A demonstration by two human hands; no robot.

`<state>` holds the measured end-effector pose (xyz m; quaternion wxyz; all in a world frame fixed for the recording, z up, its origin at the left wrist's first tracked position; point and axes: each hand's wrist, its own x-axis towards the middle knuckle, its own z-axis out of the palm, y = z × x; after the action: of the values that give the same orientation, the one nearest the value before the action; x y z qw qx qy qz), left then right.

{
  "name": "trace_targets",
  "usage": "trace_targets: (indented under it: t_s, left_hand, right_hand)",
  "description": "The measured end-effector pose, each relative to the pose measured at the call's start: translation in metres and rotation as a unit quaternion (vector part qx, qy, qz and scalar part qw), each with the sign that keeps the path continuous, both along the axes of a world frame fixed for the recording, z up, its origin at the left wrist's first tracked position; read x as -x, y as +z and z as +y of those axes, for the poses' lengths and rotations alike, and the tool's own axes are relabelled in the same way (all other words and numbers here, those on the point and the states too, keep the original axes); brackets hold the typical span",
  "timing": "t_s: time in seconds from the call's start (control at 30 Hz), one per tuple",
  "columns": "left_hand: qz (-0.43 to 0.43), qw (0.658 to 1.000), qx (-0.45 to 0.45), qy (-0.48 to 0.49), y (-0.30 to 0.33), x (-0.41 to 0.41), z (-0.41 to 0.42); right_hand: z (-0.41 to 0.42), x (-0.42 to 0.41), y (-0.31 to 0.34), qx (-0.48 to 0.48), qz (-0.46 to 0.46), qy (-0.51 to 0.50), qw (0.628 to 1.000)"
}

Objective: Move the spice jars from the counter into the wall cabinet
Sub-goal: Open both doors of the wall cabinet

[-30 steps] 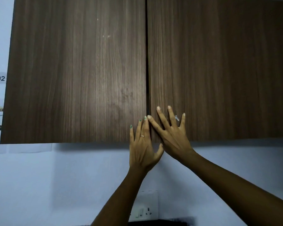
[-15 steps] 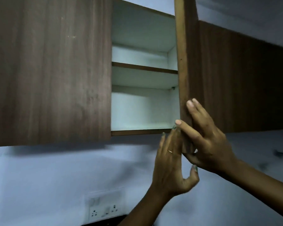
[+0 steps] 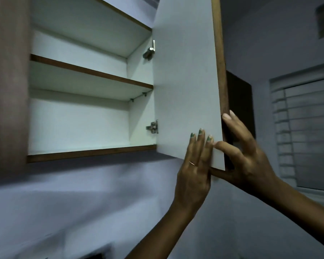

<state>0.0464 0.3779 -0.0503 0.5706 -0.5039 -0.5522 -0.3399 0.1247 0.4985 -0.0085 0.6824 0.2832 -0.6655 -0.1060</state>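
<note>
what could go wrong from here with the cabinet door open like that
1. The right hand pinches the lower corner of the right door while the left hand presses flat on its inner face. If both let go, it may swing back.
2. The open door juts out at about head height, so bumping it seems possible.
3. The left door is closed, so only half the cabinet is reachable.

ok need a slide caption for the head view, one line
Both hands swing the wall cabinet's right door open: left hand flat on its white inner face, right hand gripping its edge.
</note>
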Motion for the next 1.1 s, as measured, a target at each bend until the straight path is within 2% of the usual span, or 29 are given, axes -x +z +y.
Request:
trace_targets:
  t_s: [0.23,0.43,0.67,0.87,1.0,1.1]
  left_hand:
    - [-0.021,0.998,0.036,0.043,-0.002,0.012,0.053]
    - [-0.043,0.991,0.107,0.071,0.001,0.021,0.104]
    - [-0.072,0.963,0.187,0.177,0.001,0.032,0.158]
    - [-0.07,0.963,0.188,0.18,-0.002,0.031,0.156]
    - [-0.041,0.959,0.215,0.182,0.005,0.032,0.13]
    - [0.005,0.953,0.213,0.217,0.006,0.047,0.089]
  right_hand:
    - [0.049,-0.011,-0.001,0.05,-0.033,-0.126,0.99]
    - [0.099,-0.008,-0.007,0.107,-0.079,-0.247,0.96]
    - [0.143,0.012,-0.005,0.119,-0.096,-0.328,0.932]
    - [0.139,0.018,-0.008,0.11,-0.012,-0.398,0.91]
    - [0.121,0.009,-0.013,0.142,-0.067,-0.435,0.887]
    - [0.082,0.009,-0.015,0.164,-0.116,-0.366,0.909]
